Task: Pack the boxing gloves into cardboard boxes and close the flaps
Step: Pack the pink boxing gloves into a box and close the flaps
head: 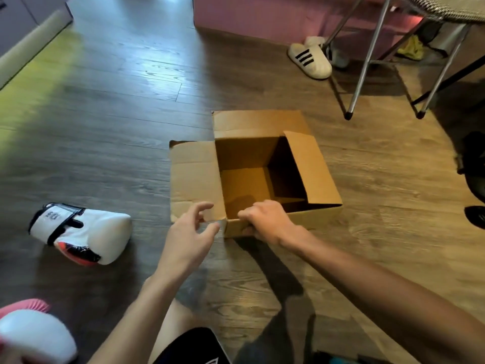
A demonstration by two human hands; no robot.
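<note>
An open cardboard box (312, 179) stands on the wooden floor, its flaps spread outward and nothing inside it. My right hand (265, 219) grips the box's near wall, fingers curled over the rim. Just left of that corner my left hand (190, 232) hovers with relaxed fingers, holding nothing, beside the left flap (194, 174). A white boxing glove (86, 232) with black and red trim lies on the floor to the left. A second white and pink glove (34, 334) shows at the bottom left corner.
White slippers (311, 59) with black stripes lie at the back right beside metal chair legs (367, 69). A dark object (475, 174) sits at the right edge. My knee in black shorts (189, 345) is at the bottom.
</note>
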